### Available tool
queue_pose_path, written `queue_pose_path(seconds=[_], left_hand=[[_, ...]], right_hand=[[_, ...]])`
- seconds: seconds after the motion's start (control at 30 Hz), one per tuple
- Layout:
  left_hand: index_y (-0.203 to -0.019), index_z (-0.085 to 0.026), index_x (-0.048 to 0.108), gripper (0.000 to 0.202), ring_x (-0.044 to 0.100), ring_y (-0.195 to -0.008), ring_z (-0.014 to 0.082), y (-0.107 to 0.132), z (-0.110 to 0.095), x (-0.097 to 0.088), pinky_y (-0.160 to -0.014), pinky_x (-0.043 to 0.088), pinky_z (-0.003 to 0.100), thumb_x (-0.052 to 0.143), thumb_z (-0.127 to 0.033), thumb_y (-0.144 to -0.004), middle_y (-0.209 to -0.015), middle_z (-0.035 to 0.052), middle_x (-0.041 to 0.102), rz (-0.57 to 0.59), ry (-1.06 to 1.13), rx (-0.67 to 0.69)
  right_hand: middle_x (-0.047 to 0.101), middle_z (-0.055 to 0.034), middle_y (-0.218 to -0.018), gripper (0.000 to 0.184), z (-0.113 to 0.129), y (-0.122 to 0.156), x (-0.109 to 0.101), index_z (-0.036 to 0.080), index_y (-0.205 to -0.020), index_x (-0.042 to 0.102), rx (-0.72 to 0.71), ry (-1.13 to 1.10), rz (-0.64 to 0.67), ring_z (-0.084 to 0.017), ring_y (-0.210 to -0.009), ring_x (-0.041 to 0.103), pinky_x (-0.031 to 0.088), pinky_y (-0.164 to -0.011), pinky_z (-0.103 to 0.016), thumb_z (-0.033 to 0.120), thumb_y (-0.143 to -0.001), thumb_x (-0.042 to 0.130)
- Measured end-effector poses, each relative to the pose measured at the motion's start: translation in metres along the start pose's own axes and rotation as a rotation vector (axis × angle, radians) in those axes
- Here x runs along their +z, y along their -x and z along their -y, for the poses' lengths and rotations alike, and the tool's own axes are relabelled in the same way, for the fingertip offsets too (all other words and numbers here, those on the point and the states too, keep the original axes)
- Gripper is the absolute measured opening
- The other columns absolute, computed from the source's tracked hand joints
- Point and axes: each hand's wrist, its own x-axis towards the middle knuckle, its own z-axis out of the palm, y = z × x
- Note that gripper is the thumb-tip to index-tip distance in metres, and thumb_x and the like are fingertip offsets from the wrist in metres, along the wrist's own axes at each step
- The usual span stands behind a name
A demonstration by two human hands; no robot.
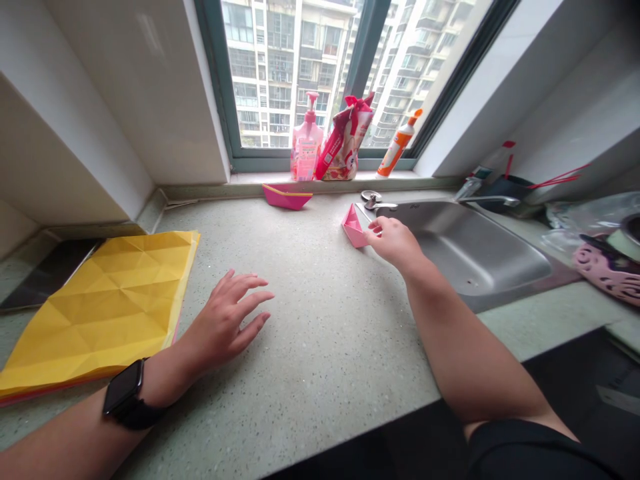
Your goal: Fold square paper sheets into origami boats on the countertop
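A small pink paper boat stands on the speckled counter, left of the sink. My right hand reaches out to it and pinches its near right end between thumb and fingers. Farther back, a darker pink paper boat with a yellow edge rests by the window ledge, apart from both hands. My left hand hovers over or rests on the counter with its fingers spread, holding nothing. Beside it on the left lies a stack of creased yellow paper, with reddish sheets showing underneath.
On the window ledge are a pink pump bottle, a red and white bag and an orange bottle. A steel sink with a faucet lies to the right. Beyond it sits a pink openwork basket.
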Motion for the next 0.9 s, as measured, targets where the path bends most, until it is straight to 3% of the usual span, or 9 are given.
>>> queue_pose_path(seconds=[0.2,0.43,0.9], left_hand=[[-0.139,-0.026,0.072,0.031,0.067,-0.14,0.0329,-0.001,-0.001,0.0,-0.131,0.04,0.075,0.059,-0.027,-0.111,-0.146,0.0129,0.072,0.002,0.002,-0.003],[-0.135,-0.027,0.074,0.028,0.068,-0.139,0.031,-0.003,-0.004,-0.004,-0.133,0.04,0.072,0.061,-0.026,-0.11,-0.147,0.0122,0.072,0.025,0.023,-0.009],[-0.132,-0.026,0.075,0.027,0.068,-0.14,0.0315,-0.004,-0.006,-0.004,-0.132,0.039,0.075,0.062,-0.022,-0.109,-0.146,0.0124,0.072,0.041,0.042,-0.009]], right_hand=[[0.078,-0.0139,-0.117,0.024,-0.004,-0.003,0.003,0.022,-0.11,0.081,-0.011,0.026,0.001,-0.028,-0.096,0.073,0.056,-0.082,-0.038,0.037,-0.093,0.073],[0.082,-0.0106,-0.105,0.018,-0.001,-0.003,-0.002,0.023,-0.093,0.085,-0.062,0.035,0.04,-0.027,-0.095,0.075,0.055,-0.083,-0.037,0.016,-0.087,0.069],[0.082,-0.0107,-0.105,0.018,0.008,0.003,-0.006,0.021,-0.096,0.085,-0.081,0.025,0.092,-0.027,-0.092,0.074,0.054,-0.08,-0.036,0.013,-0.086,0.071]])
